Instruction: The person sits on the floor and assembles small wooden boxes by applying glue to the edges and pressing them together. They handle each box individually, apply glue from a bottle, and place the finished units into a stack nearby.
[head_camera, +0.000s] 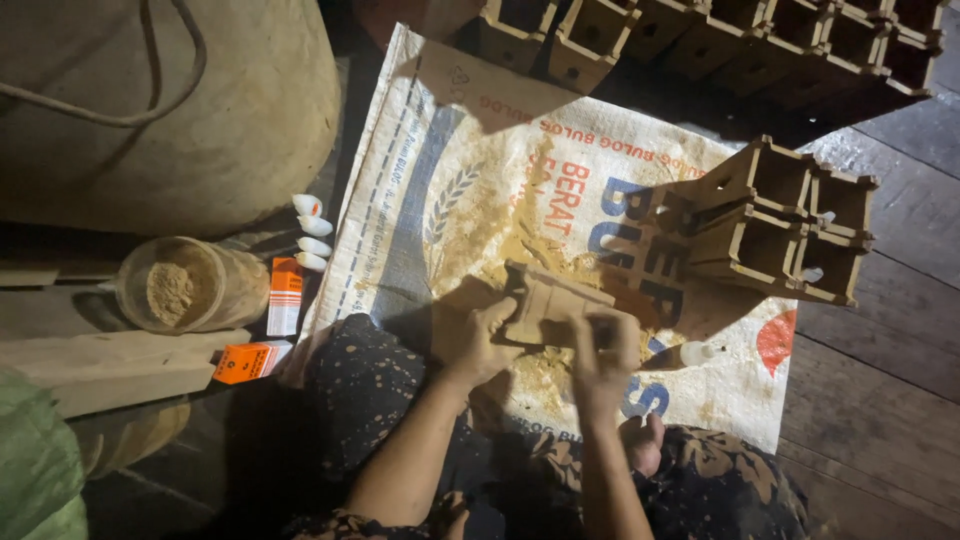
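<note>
My left hand and right hand both grip a small wooden piece over the woven sack spread on the floor. Stack of wooden boxes sits on the sack at 2 o'clock. Row of boxes at 12, behind the sack. Jar and two small cartons at 9. Small bottle just right of my right hand.

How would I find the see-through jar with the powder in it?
Start at the big woven sack spread flat on the wooden floor and look past its left edge. The jar lies beside two small orange boxes. It is the only clear, round thing there, with tan powder inside.
</note>
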